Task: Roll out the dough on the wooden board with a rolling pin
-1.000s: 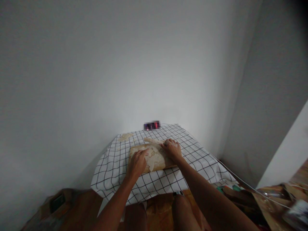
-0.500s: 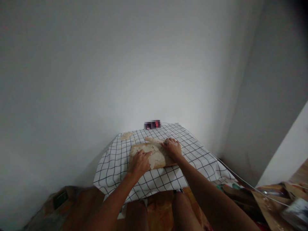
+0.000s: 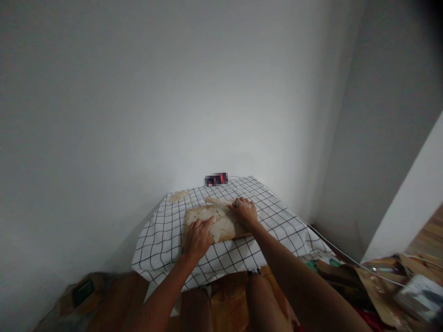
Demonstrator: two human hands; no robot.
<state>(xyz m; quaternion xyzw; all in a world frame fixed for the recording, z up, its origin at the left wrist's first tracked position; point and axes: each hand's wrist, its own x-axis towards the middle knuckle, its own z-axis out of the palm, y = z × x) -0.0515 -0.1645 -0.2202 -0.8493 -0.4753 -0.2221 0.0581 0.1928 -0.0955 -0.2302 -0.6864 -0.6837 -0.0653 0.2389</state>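
A wooden board [image 3: 226, 239] lies on a table, with a thin, uneven sheet of pale dough [image 3: 221, 225] over most of it. My left hand [image 3: 199, 235] rests flat on the board's left part, thumb stretched onto the dough and fingers extended. At the far right of the board, the fingers of my right hand [image 3: 245, 211] curl over something small and dark that is mostly hidden. A pale, elongated piece [image 3: 215, 201] runs left from that hand along the far edge; whether it is dough or a stick, I cannot tell.
A black-and-white checked cloth [image 3: 162, 240] covers the table. Pale flour or dough scraps [image 3: 179, 197] lie at the back left. A blurred dark object [image 3: 216, 179] stands by the wall. A white cable [image 3: 321, 237] passes on the right, above cardboard clutter [image 3: 374, 286].
The view has shifted slightly, so the table sits a little farther left. Both hands keep nearly the same places on the board.
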